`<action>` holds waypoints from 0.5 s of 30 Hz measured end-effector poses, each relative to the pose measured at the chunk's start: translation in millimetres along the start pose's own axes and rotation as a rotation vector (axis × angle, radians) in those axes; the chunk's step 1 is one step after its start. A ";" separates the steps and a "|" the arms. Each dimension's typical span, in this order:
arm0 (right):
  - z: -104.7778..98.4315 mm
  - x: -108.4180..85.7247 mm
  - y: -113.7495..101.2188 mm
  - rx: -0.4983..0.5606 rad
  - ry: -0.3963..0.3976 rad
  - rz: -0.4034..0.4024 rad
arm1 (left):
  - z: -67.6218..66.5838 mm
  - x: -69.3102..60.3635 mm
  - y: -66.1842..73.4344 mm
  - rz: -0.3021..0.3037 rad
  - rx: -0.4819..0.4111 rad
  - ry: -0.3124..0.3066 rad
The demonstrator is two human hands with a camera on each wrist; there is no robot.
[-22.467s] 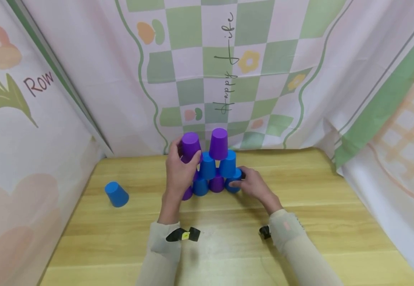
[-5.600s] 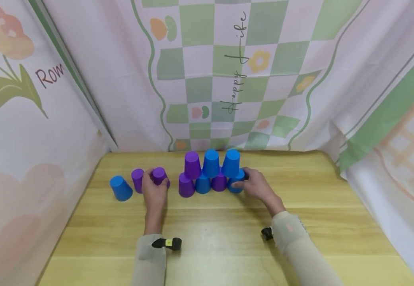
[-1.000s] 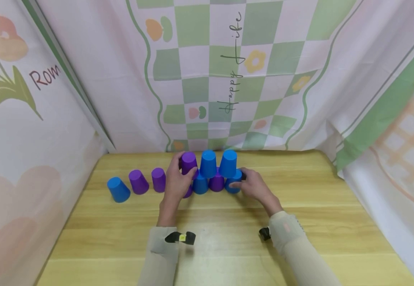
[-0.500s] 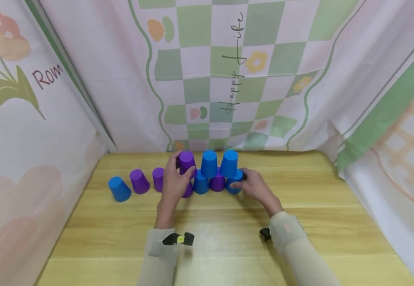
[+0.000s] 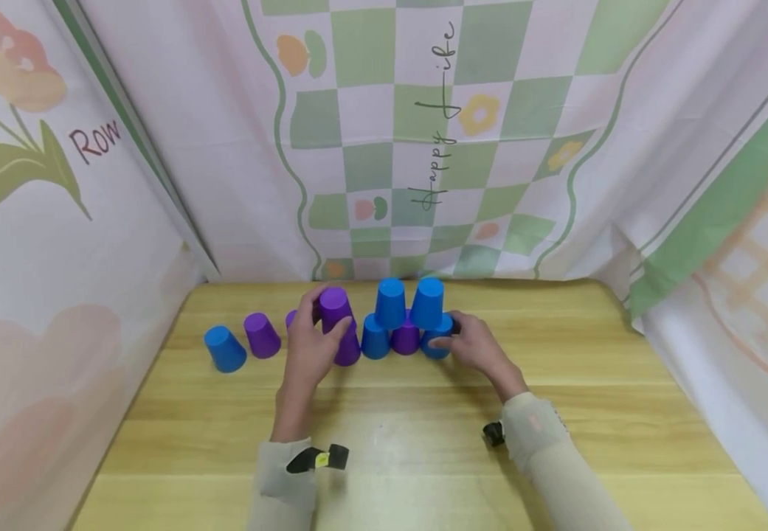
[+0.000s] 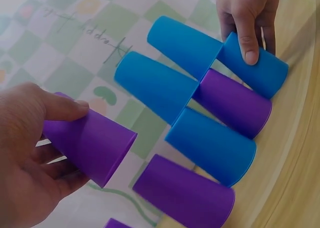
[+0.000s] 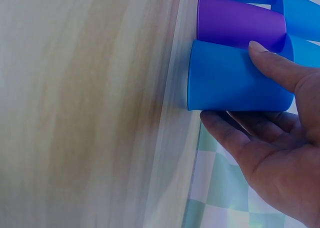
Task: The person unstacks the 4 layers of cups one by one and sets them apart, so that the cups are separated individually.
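My left hand (image 5: 309,343) grips an upside-down purple cup (image 6: 95,143) between thumb and fingers. The left wrist view shows it in the air, apart from the purple cup (image 6: 185,193) at the left end of the bottom row. My right hand (image 5: 479,343) holds the blue cup (image 7: 235,78) at the row's right end, thumb on one side and fingers on the other. Between these ends stand a blue cup (image 5: 375,339) and a purple cup (image 5: 406,337). Two blue cups, one on the left (image 5: 390,304) and one on the right (image 5: 428,304), sit on top.
Left of the row, a blue cup (image 5: 226,349) and a purple cup (image 5: 262,336) stand upside down on the wooden table (image 5: 397,457). Another purple cup (image 5: 290,318) is mostly hidden behind my left hand. A patterned curtain (image 5: 370,162) hangs at the table's back edge.
Since half a second ago, my left hand has carried the purple cup off the upper row, leftward. Earlier, two purple cups left the stack for the table at left. My right hand stays put.
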State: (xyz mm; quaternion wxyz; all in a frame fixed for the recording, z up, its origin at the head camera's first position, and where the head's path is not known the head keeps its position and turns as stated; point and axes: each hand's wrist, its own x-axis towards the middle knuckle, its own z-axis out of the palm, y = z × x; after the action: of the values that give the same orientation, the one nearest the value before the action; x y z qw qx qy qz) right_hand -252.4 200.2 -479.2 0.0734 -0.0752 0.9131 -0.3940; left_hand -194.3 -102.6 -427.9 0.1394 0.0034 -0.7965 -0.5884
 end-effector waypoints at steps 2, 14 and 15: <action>-0.6 -0.4 -0.4 -0.001 0.002 -0.001 | -5.0 -1.9 -0.9 -0.026 0.001 -0.009; -0.2 0.6 -1.9 -0.012 -0.002 -0.006 | -39.8 -15.7 -10.6 -0.031 0.063 -0.001; -0.1 0.4 -2.3 -0.014 -0.003 -0.009 | -41.9 -16.4 -11.4 -0.035 0.061 0.000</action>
State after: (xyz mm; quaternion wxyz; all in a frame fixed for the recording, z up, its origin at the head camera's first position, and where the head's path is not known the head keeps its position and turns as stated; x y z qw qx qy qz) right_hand -252.6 198.7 -477.5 0.0724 -0.0802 0.9153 -0.3879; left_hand -170.9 -142.6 -430.8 0.1288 0.0215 -0.8138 -0.5663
